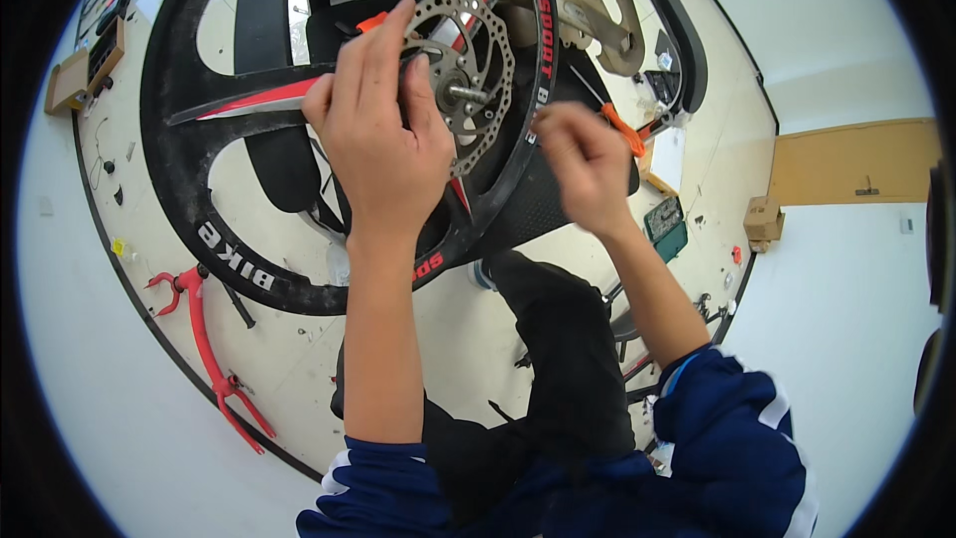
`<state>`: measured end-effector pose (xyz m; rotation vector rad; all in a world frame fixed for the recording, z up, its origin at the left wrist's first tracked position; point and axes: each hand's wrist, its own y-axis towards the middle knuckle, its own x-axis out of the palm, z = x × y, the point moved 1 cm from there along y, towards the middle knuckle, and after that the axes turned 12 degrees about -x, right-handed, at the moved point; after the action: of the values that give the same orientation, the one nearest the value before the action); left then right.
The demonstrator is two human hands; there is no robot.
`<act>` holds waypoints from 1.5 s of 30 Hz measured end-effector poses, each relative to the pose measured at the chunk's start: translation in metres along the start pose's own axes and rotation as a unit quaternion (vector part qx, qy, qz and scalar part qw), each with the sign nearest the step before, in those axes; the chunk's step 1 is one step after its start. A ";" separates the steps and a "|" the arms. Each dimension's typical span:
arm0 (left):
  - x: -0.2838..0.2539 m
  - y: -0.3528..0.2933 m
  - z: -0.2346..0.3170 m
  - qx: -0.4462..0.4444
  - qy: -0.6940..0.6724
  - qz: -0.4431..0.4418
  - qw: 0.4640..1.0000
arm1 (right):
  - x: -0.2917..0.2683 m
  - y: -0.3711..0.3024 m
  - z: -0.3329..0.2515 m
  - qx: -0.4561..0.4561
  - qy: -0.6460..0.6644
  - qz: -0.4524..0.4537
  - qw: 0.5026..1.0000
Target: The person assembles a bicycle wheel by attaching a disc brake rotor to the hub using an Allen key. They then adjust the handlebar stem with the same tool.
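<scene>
A black spoked bike wheel (164,110) with red and white trim lies in front of me on a black padded support (538,194). At its hub sits a silver disc brake rotor (495,134) full of holes, and a threaded axle (468,95) sticks up from the centre. Over the rotor's left side is my left hand (383,125), fingers stretched out and thumb apart, touching or very near its edge. My right hand (588,164) is at the rim's right side, slightly blurred, with fingers curled together. Whatever it may hold is hidden.
An orange-handled screwdriver (622,130) lies beyond my right hand. Metal bike parts (597,25) stand behind the wheel. A pink bike frame part (204,329) lies on the floor at left. Cardboard boxes (764,222) and a green case (665,219) are at right.
</scene>
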<state>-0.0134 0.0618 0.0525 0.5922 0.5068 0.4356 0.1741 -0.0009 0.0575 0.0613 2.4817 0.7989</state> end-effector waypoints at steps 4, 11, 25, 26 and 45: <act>-0.004 -0.001 -0.003 0.003 0.017 0.000 1.000 | 0.007 0.022 0.003 -0.126 -0.034 -0.171 0.977; -0.001 0.001 -0.002 0.012 0.009 0.019 1.000 | -0.002 0.032 0.021 -0.126 -0.031 -0.210 0.969; -0.004 0.002 0.004 -0.022 -0.031 -0.002 0.999 | 0.003 0.038 0.036 -0.135 0.065 -0.208 0.967; -0.002 0.002 0.005 -0.015 -0.031 0.002 0.999 | 0.001 0.038 0.035 -0.131 0.069 -0.203 0.968; -0.002 0.002 0.003 -0.012 -0.018 0.006 1.000 | -0.003 0.044 0.042 -0.172 0.033 -0.234 0.956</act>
<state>-0.0135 0.0607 0.0563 0.5801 0.4641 0.4412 0.1928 0.0571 0.0544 -0.6609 2.2381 1.0088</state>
